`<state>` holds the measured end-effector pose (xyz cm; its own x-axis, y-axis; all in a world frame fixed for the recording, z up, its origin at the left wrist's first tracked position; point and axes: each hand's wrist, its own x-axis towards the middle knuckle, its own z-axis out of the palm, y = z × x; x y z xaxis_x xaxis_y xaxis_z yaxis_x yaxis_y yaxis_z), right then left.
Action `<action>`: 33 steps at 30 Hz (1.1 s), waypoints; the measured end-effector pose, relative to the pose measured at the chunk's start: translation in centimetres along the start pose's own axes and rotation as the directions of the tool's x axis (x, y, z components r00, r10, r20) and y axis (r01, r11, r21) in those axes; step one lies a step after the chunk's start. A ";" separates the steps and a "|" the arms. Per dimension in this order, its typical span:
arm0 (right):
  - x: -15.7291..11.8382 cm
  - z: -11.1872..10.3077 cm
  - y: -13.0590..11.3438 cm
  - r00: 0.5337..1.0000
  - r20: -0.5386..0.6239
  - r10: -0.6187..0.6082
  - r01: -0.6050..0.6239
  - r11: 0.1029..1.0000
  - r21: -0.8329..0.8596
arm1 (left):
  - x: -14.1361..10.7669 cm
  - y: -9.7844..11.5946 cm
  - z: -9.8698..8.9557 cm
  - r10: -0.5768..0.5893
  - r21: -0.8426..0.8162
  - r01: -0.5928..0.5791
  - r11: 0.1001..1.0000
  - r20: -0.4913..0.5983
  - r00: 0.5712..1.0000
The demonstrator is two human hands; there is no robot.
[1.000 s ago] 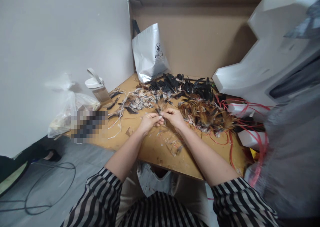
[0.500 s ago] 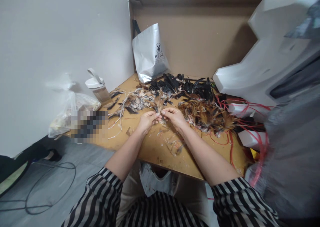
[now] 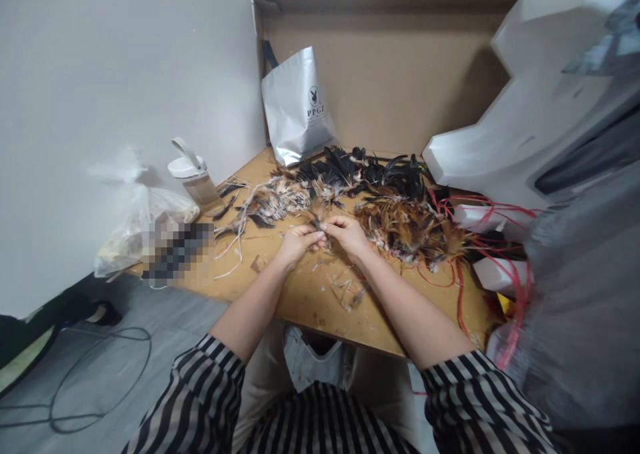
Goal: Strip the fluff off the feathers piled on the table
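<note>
My left hand (image 3: 301, 244) and my right hand (image 3: 346, 234) meet over the middle of the table, fingertips pinched together. Between them they grip a small bunch of brown feathers (image 3: 317, 211), its tips pointing away from me. Just beyond lies a pile of pale, speckled feathers (image 3: 280, 201). Long black feathers (image 3: 370, 171) are heaped at the back. To the right of my right hand sits a thick pile of reddish-brown feathers (image 3: 410, 231). Loose feather scraps (image 3: 347, 287) are scattered on the wood nearer me.
On the left stand a lidded bottle (image 3: 193, 177) and a knotted clear plastic bag (image 3: 145, 231). A silver bag (image 3: 297, 111) leans against the cardboard panel (image 3: 400, 74). Red string (image 3: 460, 294) trails at right, beside white foam (image 3: 470, 147). White string (image 3: 243, 224) lies left of my hands.
The view has shifted very slightly. My fingers have moved a little on the brown feathers, which both hands still hold in about the same place.
</note>
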<state>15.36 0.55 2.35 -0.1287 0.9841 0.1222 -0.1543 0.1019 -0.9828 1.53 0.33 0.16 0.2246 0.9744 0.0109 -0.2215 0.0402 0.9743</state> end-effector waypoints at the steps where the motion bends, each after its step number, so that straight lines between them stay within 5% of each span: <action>1: 0.0 0.0 0.0 1.000 -0.004 0.005 -0.005 1.000 0.004 | 0.0 0.0 0.0 -0.005 -0.013 0.005 1.000 0.003 1.000; 17: 0.0 -0.1 0.3 0.999 0.014 0.040 -0.040 0.999 0.018 | 0.0 0.3 0.1 -0.072 -0.151 0.065 0.986 -0.044 0.996; 24: 0.9 -1.8 0.2 0.983 -0.185 0.012 -0.016 1.000 -0.024 | 0.3 0.2 -0.5 -0.053 -0.269 0.021 0.963 -0.112 0.992; 29: 1.6 -3.6 0.9 0.965 -0.252 -0.067 -0.014 0.951 -0.310 | 0.6 0.0 -0.9 -0.058 -0.252 0.021 0.967 -0.141 0.988; 33: 1.4 -4.8 0.5 0.987 -0.144 -0.073 -0.048 0.716 -0.697 | 0.7 -0.2 -1.0 -0.067 -0.257 0.026 0.966 -0.151 0.986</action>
<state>19.84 2.70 1.31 0.0250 0.9847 0.1727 0.5783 0.1266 -0.8060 0.77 1.20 -0.21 0.0933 0.9918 -0.0879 -0.4518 0.1208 0.8839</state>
